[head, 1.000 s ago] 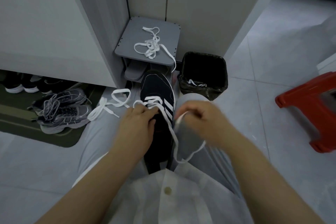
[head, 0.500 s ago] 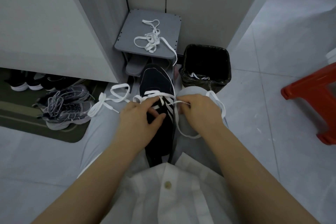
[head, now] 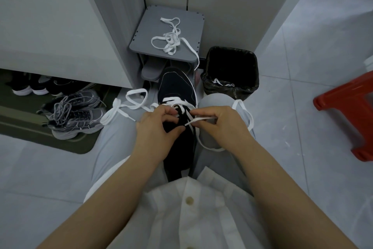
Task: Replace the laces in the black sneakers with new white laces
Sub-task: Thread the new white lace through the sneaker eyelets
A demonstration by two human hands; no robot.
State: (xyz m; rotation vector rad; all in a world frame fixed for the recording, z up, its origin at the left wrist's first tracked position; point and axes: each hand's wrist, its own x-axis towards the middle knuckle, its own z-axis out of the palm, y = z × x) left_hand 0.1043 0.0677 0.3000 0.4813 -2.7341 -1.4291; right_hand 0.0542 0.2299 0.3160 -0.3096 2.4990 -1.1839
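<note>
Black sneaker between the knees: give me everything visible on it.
The black sneaker lies lengthwise between the person's thighs, toe pointing away. It has a dark fabric-looking upper, a thin pale seam round the toe and white side stripes. A white lace is partly threaded near the toe, ends loose. The left hand grips its throat; the right hand pinches a lace end over it.

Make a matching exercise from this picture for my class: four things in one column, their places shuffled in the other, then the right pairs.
Things
1. black sneaker
2. tangled lace
3. grey sneakers
4. lace end

Places
A. on the dark mat
B. pinched in the right hand
C. on the grey shelf
D. between the person's knees

Pairs: 1-D, 2-C, 3-A, 4-B
</note>
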